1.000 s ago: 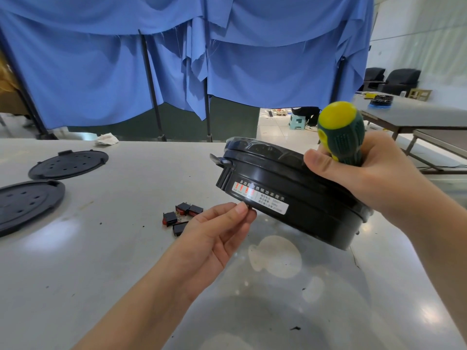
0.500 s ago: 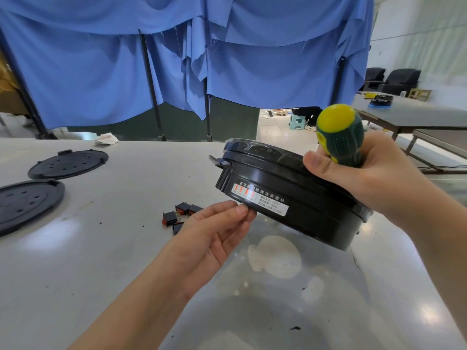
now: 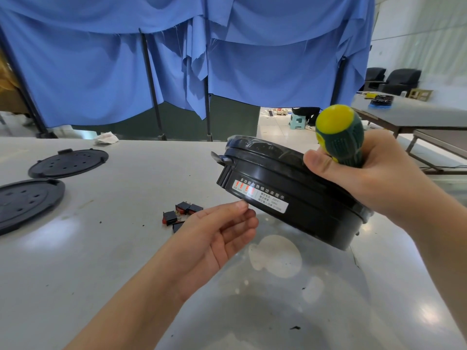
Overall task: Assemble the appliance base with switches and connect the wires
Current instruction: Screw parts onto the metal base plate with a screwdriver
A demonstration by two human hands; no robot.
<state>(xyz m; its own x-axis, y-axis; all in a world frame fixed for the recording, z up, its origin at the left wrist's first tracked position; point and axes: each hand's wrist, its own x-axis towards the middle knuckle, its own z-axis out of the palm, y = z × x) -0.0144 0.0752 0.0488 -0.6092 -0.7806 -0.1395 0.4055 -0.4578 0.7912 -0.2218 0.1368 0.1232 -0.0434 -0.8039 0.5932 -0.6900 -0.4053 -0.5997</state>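
1. The wide pale grey glossy surface (image 3: 106, 248) is carrying all the loose parts, and blue cloth curtains (image 3: 88, 72) are hanging behind it.
2. The round black plastic appliance base (image 3: 285, 198) is being held tilted above the surface, near the right side, with its white label facing the camera.
3. Two flat round black plastic cover plates with holes (image 3: 68, 163) are lying on the far left of the surface, just beside each other.
4. The right hand (image 3: 374, 178) is gripping the rim of the base and, in the same grip, the green and yellow screwdriver handle (image 3: 340, 135); its fingers are curled around both.
5. The left hand (image 3: 217, 238) is reaching under the label edge, fingers straight and pressed together, the tips touching the base.
6. Some small black and red rocker switches (image 3: 180, 214) are lying on the surface, just beside the left hand.
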